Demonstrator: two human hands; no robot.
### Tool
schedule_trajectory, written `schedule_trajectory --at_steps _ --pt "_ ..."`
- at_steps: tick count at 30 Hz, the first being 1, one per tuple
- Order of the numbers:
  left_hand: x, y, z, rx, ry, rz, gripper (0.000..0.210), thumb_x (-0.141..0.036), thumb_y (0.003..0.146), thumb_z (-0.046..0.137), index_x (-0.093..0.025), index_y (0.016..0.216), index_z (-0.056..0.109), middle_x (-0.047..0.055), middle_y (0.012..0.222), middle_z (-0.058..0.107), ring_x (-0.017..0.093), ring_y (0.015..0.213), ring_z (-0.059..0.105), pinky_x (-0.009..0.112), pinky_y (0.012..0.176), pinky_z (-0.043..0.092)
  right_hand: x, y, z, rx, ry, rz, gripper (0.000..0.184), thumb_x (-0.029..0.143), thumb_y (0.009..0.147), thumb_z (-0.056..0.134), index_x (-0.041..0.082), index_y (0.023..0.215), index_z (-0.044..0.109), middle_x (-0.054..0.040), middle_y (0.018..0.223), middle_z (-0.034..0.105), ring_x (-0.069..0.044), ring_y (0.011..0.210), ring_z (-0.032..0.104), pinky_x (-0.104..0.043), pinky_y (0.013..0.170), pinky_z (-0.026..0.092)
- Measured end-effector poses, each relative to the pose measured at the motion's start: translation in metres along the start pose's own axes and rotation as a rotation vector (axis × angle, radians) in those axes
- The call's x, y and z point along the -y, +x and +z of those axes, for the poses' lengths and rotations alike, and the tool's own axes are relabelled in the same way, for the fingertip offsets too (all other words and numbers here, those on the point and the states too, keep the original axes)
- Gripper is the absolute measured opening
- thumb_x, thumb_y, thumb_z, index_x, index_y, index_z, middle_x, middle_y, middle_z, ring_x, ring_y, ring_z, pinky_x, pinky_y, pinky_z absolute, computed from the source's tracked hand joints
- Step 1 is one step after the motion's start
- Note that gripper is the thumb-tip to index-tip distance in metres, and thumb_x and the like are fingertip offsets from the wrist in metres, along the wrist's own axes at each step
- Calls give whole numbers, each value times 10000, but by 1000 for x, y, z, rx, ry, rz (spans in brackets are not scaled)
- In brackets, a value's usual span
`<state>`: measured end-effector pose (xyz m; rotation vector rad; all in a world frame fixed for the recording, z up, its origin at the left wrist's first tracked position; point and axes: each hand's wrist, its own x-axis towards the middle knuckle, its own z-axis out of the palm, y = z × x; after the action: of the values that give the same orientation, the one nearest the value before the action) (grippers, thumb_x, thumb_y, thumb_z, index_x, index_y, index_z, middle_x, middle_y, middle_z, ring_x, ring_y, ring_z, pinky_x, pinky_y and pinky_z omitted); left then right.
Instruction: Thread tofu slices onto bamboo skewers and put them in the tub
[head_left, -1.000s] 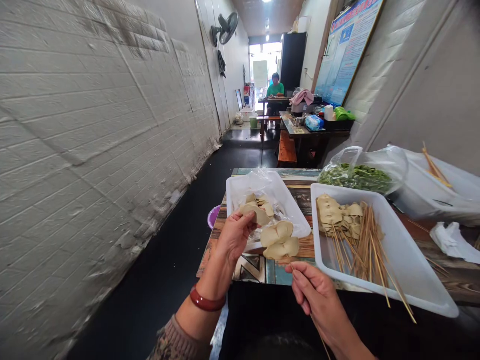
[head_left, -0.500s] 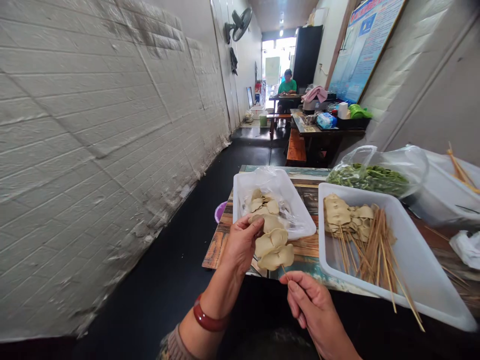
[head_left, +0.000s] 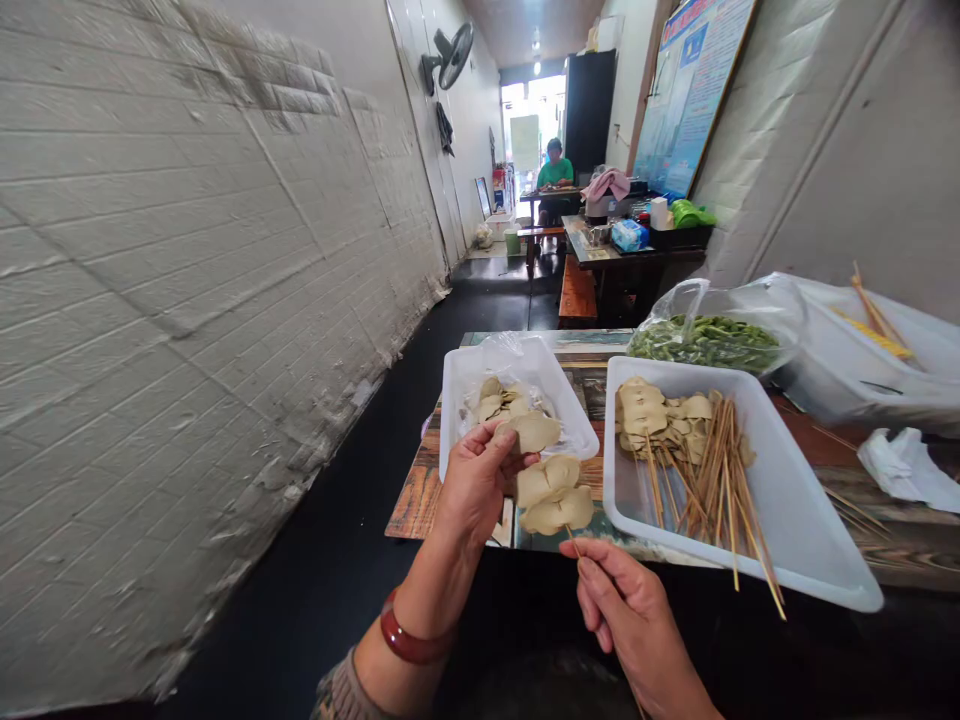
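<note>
Head view has my left grip (head_left: 474, 482) pinching a loose beige slice (head_left: 537, 433) near the threaded slices (head_left: 553, 512), while my right grip (head_left: 628, 608) pinches the skewer (head_left: 572, 541) below them, apparently to leave their end free.

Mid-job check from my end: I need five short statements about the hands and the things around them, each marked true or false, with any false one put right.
1. The left hand holds a thin beige oval slice. True.
2. The right hand grips a metal fork. False: it grips a thin wooden skewer bearing threaded beige slices.
3. The white plastic tray on the right contains piled beige slices and a bunch of wooden sticks. True.
4. A glossy red-brown bangle circles the right wrist. False: it is on the left wrist.
5. Green vegetables sit in a clear plastic bag behind that tray. True.
</note>
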<state>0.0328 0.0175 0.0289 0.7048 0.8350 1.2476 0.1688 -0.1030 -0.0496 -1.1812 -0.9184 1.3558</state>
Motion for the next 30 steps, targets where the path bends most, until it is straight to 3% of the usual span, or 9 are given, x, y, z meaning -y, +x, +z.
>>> schedule_trajectory --at_steps 14,30 --pt "2 -2 1 -9 63 36 363 -326 551 871 -167 817 682 21 815 728 151 701 676 291 740 547 0 2 1 19 5 5 423 526 886 580 136 1014 681 61 482 500 -62 362 369 -184 374 258" --pt "2 -3 -1 -23 43 42 363 -293 537 868 -171 820 676 13 799 719 144 700 673 274 720 541 1 3 5 -4 -11 12 436 544 866 597 138 992 695 58 470 501 -49 351 358 -172 364 250"
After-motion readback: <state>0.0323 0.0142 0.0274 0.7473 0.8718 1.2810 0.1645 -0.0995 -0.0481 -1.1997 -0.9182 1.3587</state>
